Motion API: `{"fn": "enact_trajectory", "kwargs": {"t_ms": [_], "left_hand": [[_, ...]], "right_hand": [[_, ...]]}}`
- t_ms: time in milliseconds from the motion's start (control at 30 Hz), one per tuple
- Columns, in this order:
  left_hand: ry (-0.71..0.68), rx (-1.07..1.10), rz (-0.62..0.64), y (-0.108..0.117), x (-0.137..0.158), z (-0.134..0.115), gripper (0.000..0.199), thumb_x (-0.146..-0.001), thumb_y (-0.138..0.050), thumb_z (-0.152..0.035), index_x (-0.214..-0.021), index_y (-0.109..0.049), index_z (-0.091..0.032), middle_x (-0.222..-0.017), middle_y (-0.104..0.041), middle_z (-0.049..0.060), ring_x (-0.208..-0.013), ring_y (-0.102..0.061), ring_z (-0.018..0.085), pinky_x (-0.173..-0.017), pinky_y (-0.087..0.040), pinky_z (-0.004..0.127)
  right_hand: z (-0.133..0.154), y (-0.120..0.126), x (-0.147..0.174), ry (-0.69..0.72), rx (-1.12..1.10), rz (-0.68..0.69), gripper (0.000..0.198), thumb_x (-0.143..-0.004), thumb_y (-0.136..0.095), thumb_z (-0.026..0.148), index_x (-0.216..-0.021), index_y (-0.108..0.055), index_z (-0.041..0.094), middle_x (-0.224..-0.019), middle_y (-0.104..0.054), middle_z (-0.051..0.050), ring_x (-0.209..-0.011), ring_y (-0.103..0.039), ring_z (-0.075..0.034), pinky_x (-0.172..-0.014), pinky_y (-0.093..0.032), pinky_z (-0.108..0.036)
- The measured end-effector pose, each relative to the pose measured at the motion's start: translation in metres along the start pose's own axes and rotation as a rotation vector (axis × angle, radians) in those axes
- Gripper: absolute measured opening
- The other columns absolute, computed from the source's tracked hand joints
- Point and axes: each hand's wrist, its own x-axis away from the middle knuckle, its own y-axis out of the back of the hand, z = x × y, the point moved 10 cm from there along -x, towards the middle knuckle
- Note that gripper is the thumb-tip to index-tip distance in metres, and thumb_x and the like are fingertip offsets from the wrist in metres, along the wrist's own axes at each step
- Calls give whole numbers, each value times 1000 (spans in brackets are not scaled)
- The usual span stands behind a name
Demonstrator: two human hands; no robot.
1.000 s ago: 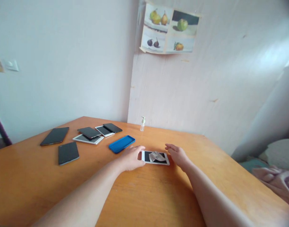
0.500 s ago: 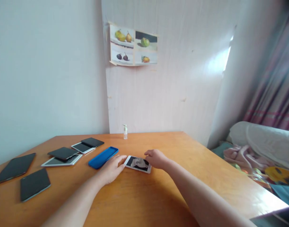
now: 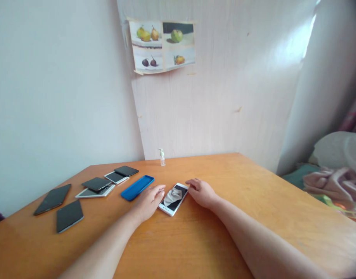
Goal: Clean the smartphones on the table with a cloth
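A white smartphone (image 3: 181,193) lies face up and slanted on the wooden table, a crumpled light-grey cloth (image 3: 172,197) resting over part of its dark screen. My left hand (image 3: 150,200) is at the phone's left edge, palm down, its fingers stretched toward it. On the other side, my right hand (image 3: 201,193) rests beside the upper right corner, fingers loosely bent and apart, holding nothing. Whether the fingertips touch the phone is hard to make out. Just left of my left hand lies a blue phone case (image 3: 137,187), hollow side up.
On the left of the table (image 3: 236,178) lie several dark and white phones or tablets, such as a black one (image 3: 69,216), some overlapping. A small clear pump bottle (image 3: 162,159) stands near the back edge. Fruit pictures (image 3: 163,46) hang on the wall; bedding (image 3: 329,186) is at right.
The phone, with the cloth on it, has turned on the table, its far end now pointing away to the right. Both hands stay beside it. The view has shifted.
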Motion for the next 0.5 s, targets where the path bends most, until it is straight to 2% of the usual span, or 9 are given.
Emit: {"fn": "enact_trajectory", "kwargs": {"t_ms": [100,167,267,367,500], "left_hand": [[-55,-4,3,-1,2,-15,37,-96,-45,-40,-123,-63,-21,-124,-67,8,-117,-62,23,-102,-47,37],[-95,-20,25,-3,4,-24,33,-95,-48,-38,-119,-65,-22,-119,-69,7,-112,-64,22,-99,-49,35],[-120,-60,23,-3,5,-30,33,-95,-48,-34,-122,-63,-22,-121,-68,7,-113,-63,22,-100,-49,36],[-148,-101,16,-3,6,-34,36,-95,-47,-32,-128,-60,-22,-128,-65,8,-119,-59,22,-106,-45,38],[-218,-146,45,-6,6,-44,36,-96,-46,-28,-128,-60,-23,-134,-62,7,-125,-56,23,-111,-41,42]], "right_hand": [[-3,4,-1,-22,38,-12,46,-88,-48,32,-129,-62,18,-125,-64,-14,-121,-54,-29,-103,-38,-41],[-4,1,0,-18,40,16,57,-87,-52,43,-138,-55,17,-137,-56,-16,-133,-43,-34,-109,-31,-48],[2,-13,4,31,32,130,89,-79,-60,63,-152,-35,18,-155,-38,-13,-147,-19,-35,-117,-16,-52],[14,-29,11,105,66,270,114,-71,-61,75,-158,-12,20,-162,-23,-10,-150,-1,-33,-119,-1,-55],[25,-36,17,130,132,340,127,-62,-63,80,-159,-5,21,-163,-17,-14,-150,0,-37,-116,3,-63]]}}
